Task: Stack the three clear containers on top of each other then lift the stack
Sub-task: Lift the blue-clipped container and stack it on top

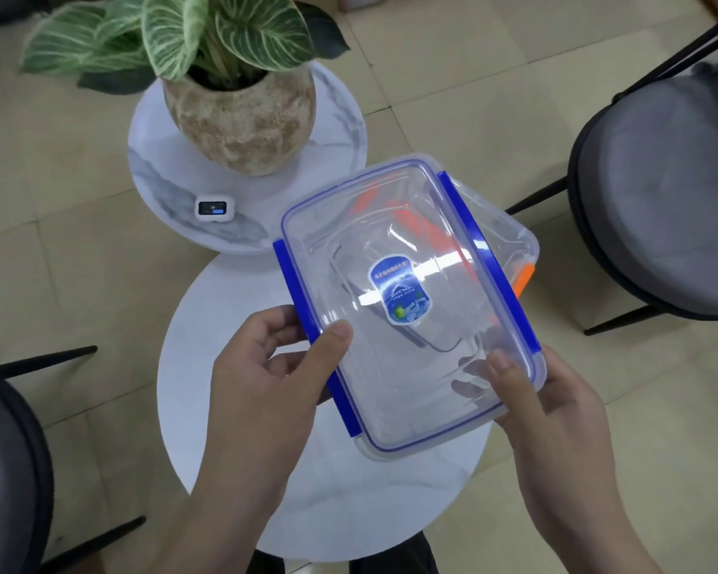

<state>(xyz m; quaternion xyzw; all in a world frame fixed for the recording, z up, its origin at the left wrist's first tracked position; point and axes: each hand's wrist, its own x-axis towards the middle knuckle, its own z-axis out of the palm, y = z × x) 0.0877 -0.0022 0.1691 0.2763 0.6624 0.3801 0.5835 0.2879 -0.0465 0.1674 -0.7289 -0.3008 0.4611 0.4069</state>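
At frame centre, the left hand (274, 366) and the right hand (544, 403) each gripped a near corner of the blue-latched container (407, 300), thumbs on its lid, holding it above the lower round table (233, 470). Beneath it, toward centre right, at least one orange-latched container (522, 279) was visible through the clear plastic; whether all three were already stacked could not be determined, so the task was judged to be at or near the lifting stage. The blue oval label (398, 290) carried print too small to read.
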